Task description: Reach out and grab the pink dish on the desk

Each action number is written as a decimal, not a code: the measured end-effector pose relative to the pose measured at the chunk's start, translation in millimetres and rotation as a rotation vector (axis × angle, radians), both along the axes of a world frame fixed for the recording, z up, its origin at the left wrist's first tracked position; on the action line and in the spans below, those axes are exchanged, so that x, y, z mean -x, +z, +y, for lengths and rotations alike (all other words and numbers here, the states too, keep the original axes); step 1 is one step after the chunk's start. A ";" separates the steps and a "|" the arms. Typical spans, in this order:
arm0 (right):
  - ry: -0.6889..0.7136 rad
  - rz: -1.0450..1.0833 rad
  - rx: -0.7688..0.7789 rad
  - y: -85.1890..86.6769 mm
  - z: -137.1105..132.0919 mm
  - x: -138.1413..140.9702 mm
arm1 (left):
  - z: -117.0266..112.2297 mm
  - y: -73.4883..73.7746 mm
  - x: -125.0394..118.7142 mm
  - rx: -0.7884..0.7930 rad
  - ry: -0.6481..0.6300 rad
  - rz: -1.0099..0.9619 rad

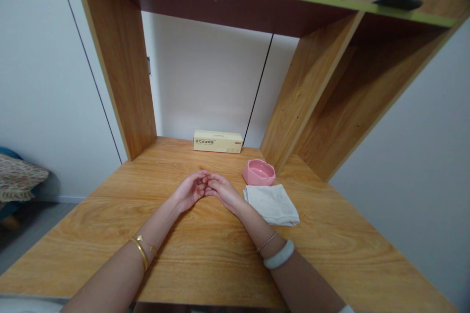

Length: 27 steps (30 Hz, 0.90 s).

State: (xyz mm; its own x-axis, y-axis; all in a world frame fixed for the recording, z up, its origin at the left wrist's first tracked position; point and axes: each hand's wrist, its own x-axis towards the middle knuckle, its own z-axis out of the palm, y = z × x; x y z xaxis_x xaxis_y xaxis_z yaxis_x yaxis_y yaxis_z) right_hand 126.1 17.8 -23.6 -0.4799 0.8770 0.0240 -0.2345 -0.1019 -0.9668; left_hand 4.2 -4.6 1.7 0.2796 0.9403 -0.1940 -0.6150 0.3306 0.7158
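My left hand [190, 190] and my right hand [223, 190] meet at the fingertips over the middle of the wooden desk [205, 249]. Both hands are open and loosely cupped, with the fingers softly bent and overlapping. I see no object between them. Just right of my right hand and forearm lies a folded light grey cloth [272, 205]. Behind the cloth stands a pink angular bowl [259, 172], with nothing visible inside. Farther back, a long cream box [217, 142] with printed lettering stands on the desk in front of the wall.
A wooden shelf [235, 2] spans above the desk, held by a left side panel [117, 58] and a right upright [312, 88]. A dark flat object [398, 1] lies on the shelf at upper right. At far left is a seat with a patterned cloth [22, 176].
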 end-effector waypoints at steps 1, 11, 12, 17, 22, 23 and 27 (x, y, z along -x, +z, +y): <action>0.000 0.002 -0.001 0.2 0.0 0.0 | -0.1 0.3 -0.1 0.001 0.001 0.002; -0.004 0.004 0.006 0.9 -0.3 0.5 | -0.9 1.1 -0.8 0.001 -0.005 -0.008; -0.004 0.004 0.007 0.8 -0.3 0.5 | -1.0 1.4 -0.8 0.003 -0.006 -0.008; -0.008 0.009 0.009 -0.1 0.1 0.2 | -1.2 1.4 -0.4 0.004 -0.008 -0.002; 0.002 0.012 0.007 -0.2 0.4 0.0 | -0.5 -0.2 -0.3 0.001 -0.006 -0.007; 0.005 0.013 0.006 -0.1 0.4 0.0 | -0.5 -0.3 -0.3 0.000 -0.005 -0.007; 0.000 0.012 0.005 0.4 0.1 -0.1 | -0.4 -0.4 0.0 -0.001 -0.004 -0.001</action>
State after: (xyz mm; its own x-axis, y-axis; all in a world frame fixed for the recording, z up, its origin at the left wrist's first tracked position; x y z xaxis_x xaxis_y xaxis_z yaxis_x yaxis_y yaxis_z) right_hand 126.2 17.9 -23.2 -0.4794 0.8772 0.0256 -0.2459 -0.1062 -0.9635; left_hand 4.2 -5.0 1.4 0.2840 0.9392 -0.1931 -0.6147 0.3329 0.7151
